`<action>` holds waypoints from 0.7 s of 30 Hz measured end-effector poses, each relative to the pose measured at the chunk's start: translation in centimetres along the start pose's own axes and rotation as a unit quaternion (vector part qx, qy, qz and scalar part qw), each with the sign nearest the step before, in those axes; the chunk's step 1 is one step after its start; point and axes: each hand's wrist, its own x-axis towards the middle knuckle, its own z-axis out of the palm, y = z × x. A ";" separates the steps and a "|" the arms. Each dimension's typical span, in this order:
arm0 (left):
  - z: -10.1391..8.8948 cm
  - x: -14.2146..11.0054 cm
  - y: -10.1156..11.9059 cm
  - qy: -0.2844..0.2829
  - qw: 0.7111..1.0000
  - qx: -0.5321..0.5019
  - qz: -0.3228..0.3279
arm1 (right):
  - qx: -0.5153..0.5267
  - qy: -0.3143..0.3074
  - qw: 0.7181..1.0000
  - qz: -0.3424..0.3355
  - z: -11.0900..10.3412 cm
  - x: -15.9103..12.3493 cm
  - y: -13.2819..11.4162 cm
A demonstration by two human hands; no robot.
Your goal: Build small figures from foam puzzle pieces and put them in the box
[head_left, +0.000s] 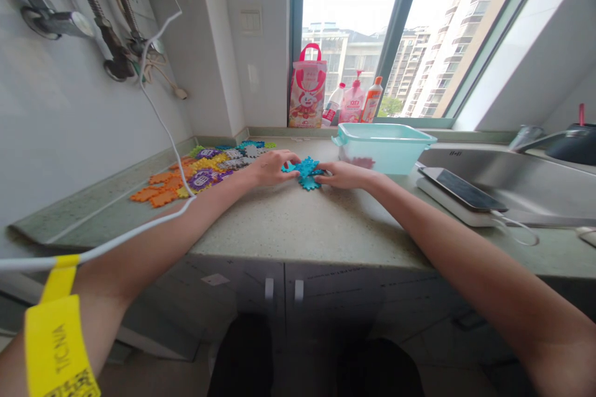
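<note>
Several blue gear-shaped plastic pieces (307, 167) form a small cluster at the middle of the countertop (298, 229). From the left, my left hand (274, 167) grips the cluster's edge between bent fingers and thumb. My right hand (345, 175) pinches the opposite side, thumb low and fingers above. Which piece each hand holds cannot be made out exactly. Left of my left hand lies a spread of similar pieces, among them orange gear pieces (162, 189), yellow gear pieces (209, 164) and a purple gear piece (201, 179).
Just behind my right hand stands a translucent teal tub (386, 142) with something dark pink inside. A phone (460, 188) rests on a white box (440, 198) beside the sink (516, 180). A white cable (158, 99) crosses above my left forearm. Bottles (354, 102) line the windowsill.
</note>
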 end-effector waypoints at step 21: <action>-4.4 -3.1 -8.6 -0.040 0.907 0.256 -0.332 | -0.003 -0.006 1.000 0.017 0.0 0.0 -0.2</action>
